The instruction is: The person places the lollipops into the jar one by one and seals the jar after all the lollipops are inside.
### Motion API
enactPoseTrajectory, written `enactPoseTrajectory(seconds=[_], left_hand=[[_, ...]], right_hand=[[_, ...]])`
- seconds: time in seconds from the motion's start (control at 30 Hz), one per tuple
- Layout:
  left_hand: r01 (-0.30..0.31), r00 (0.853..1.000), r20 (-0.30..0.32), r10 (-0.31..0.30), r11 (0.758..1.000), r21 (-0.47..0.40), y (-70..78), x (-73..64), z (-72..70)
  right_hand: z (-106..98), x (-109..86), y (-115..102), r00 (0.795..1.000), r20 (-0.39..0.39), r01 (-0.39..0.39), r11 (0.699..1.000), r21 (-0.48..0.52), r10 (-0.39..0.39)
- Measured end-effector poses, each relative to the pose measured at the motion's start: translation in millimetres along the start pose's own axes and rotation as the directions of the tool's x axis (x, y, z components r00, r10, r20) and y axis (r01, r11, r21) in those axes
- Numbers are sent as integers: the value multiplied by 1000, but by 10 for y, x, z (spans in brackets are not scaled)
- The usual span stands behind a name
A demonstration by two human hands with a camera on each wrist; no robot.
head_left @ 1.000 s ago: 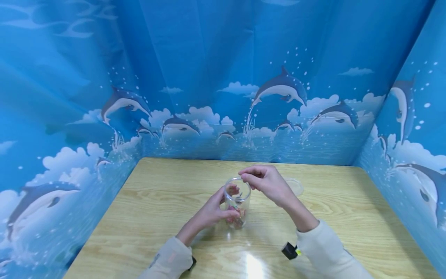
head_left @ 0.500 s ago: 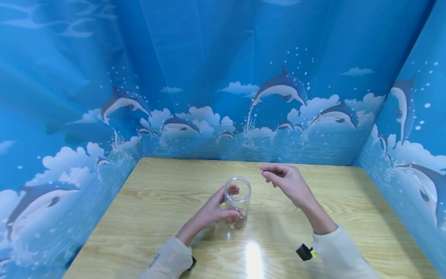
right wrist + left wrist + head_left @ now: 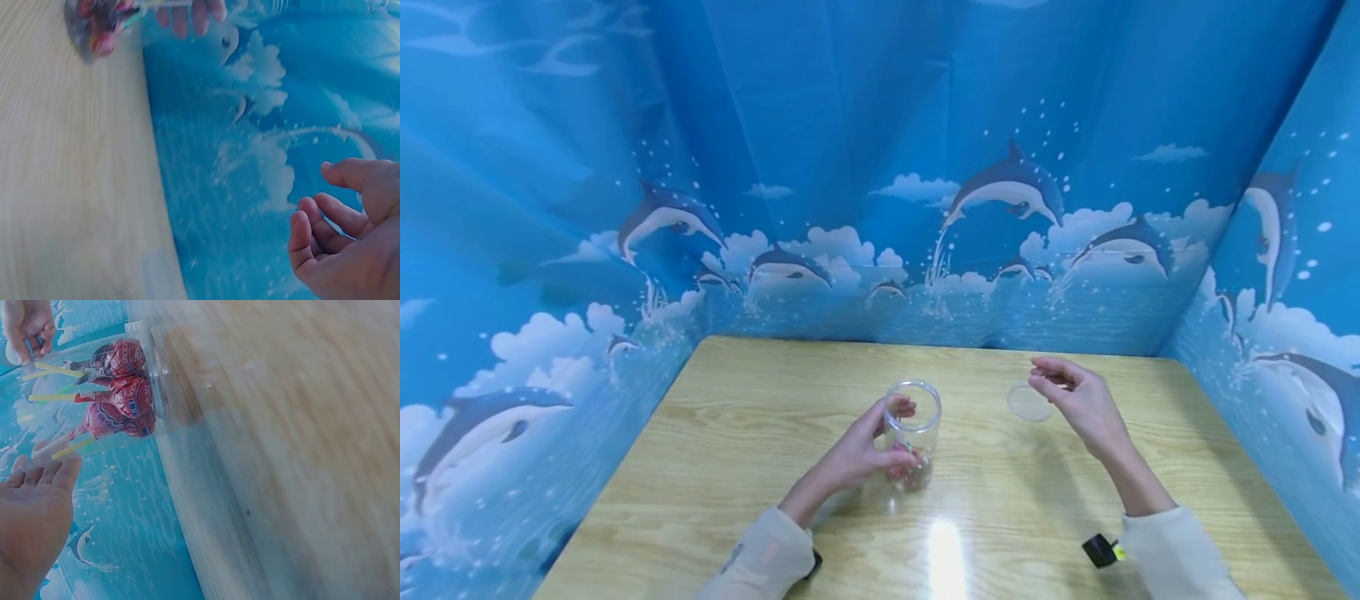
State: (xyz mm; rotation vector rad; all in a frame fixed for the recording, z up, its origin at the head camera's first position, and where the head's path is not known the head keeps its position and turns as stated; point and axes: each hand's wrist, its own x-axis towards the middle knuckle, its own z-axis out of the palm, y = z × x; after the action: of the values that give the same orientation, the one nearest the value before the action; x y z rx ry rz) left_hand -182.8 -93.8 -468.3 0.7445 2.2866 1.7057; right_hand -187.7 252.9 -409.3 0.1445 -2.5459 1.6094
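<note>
Several lollipops [image 3: 122, 390] in red and dark wrappers, with yellow sticks, stand heads down inside a clear round jar [image 3: 928, 433]. The jar is upright on the table and has no lid on its rim. My left hand [image 3: 850, 454] grips it from the left, thumb across the near side and fingers behind. Off to the right, a clear round lid [image 3: 1027, 405] lies flat on the table. Just above and beside that lid is my right hand [image 3: 1082, 408]; its fingers are loosely bent, and the right wrist view shows nothing between fingers and thumb.
The wood-grain table [image 3: 760, 417] meets a blue dolphin-print curtain [image 3: 850, 167] at the back and both sides. A black wrist device [image 3: 1100, 550] hangs by the right sleeve, close over the tabletop.
My right hand has moved from the jar's rim rightward to the lid, which it covered from view half a second ago. The left hand and jar have stayed in place.
</note>
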Motion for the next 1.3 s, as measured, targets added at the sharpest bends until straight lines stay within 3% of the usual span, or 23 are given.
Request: enactPoseTrajectory(seconds=[0.3, 0.67, 0.93, 1.3], left_hand=[[0, 1000, 4, 0, 1000, -4, 2, 3, -7], [-2, 1000, 6, 2, 1000, 1, -1, 4, -4], [6, 1000, 5, -6, 1000, 2, 0, 6, 0], [0, 1000, 5, 0, 1000, 7, 2, 18, 1]], right_hand=[[-104, 46, 360, 998, -46, -53, 996, -75, 49], [-120, 127, 704, 985, 2, -173, 983, -66, 173], [-113, 192, 973, 983, 73, -155, 971, -180, 171], [-40, 304, 1069, 970, 166, -126, 953, -274, 176]])
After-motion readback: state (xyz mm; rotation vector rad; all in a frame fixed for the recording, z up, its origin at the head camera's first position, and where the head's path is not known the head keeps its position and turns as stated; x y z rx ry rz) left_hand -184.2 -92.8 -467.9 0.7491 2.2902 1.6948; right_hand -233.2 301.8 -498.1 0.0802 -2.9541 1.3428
